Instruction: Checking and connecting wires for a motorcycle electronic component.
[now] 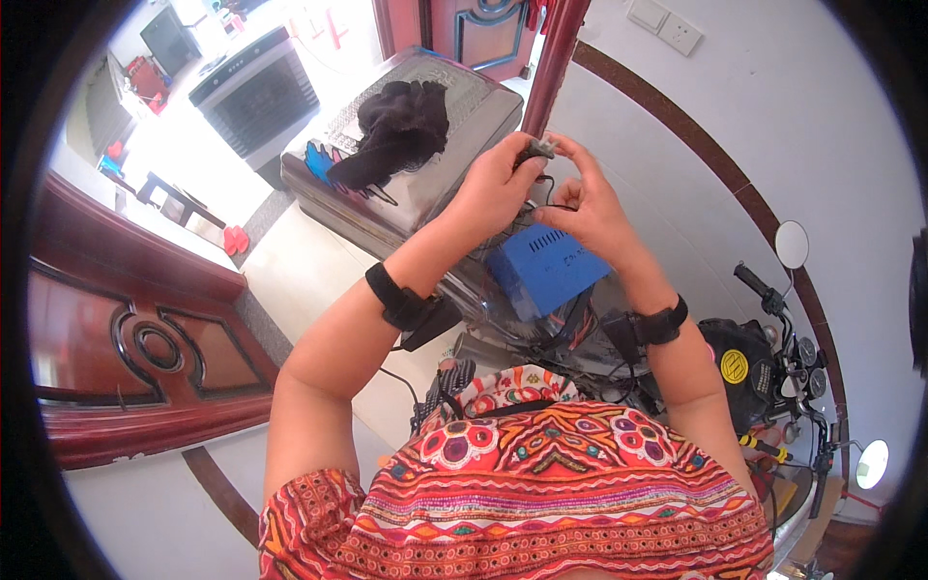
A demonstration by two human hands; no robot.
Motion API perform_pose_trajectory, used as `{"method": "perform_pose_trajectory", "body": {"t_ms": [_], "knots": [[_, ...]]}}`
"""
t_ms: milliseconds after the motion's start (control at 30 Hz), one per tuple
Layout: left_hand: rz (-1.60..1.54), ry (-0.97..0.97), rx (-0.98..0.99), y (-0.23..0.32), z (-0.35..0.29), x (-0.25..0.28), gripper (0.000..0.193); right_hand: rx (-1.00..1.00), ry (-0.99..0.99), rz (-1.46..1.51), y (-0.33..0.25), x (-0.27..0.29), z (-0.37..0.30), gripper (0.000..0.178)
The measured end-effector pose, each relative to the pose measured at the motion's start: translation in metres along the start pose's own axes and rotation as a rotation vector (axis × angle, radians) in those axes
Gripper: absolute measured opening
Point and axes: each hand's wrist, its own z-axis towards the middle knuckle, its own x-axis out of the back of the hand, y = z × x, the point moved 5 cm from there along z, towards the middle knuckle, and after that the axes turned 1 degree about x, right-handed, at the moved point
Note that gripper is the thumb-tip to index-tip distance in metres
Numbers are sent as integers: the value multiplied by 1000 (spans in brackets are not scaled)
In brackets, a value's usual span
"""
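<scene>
My left hand (503, 188) is closed, pinching a small dark grey piece (536, 151) between thumb and fingers. It looks like a connector or clip, but its exact kind is too small to tell. My right hand (592, 215) reaches its index finger to the far end of that piece. Its other fingers curl toward the thumb, where a thin black cable (551, 184) runs. Just below both hands sits a blue box (549, 269) with vent slots and dark handwriting. Several coloured wires (577, 324) come out near its lower side.
A grey metallic chest (474, 97) stands ahead, with a crumpled black cloth (401, 126) on it. At the right is a motorbike (773, 362) with round mirrors, close to the white wall (735, 126). A carved reddish door (145, 338) is on the left; an oven (259, 95) stands beyond.
</scene>
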Motion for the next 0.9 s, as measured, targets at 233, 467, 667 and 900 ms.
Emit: {"method": "perform_pose_trajectory", "body": {"t_ms": [233, 467, 667, 900], "knots": [[169, -22, -147, 14, 12, -8, 14, -273, -137, 79, 41, 14, 14, 23], [252, 59, -146, -17, 11, -19, 16, -409, 196, 482, 66, 42, 10, 12], [175, 218, -27, -33, -22, 14, 12, -456, 191, 445, 77, 50, -10, 24], [466, -59, 314, -149, -104, 12, 21, -413, -37, -83, 137, 0, -25, 31]]}}
